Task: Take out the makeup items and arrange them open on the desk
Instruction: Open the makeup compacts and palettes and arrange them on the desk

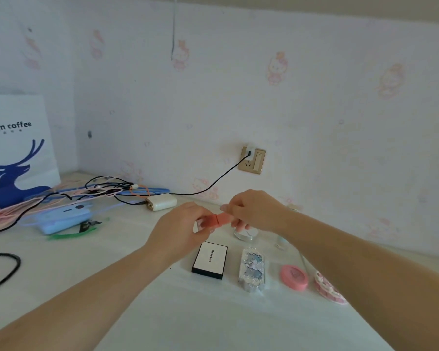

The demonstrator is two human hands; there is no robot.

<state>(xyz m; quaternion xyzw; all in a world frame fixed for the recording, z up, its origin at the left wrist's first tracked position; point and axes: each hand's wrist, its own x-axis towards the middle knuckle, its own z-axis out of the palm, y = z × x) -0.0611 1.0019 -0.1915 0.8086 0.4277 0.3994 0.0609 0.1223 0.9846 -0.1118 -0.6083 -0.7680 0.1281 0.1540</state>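
Lipstick tube (pixel 217 220), coral pink, is hanging above the bench (pixel 142 287): your left hand (pixel 185 224) is pinching one end, your right hand (pixel 254 210) is gripping the other, fingers curled, over the white compact (pixel 209 259) and ornate case (pixel 251 268).

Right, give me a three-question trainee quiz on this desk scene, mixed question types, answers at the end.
1. True or false: both the left hand and the right hand grip the coral lipstick tube.
2. Which item lies directly left of the silver ornate case?
A. the pink round compact
B. the white box with black edge
C. the blue power bank
3. Fill in: the black cable from the white charger runs up to the wall ____.

Key: 1 true; 2 B; 3 socket.
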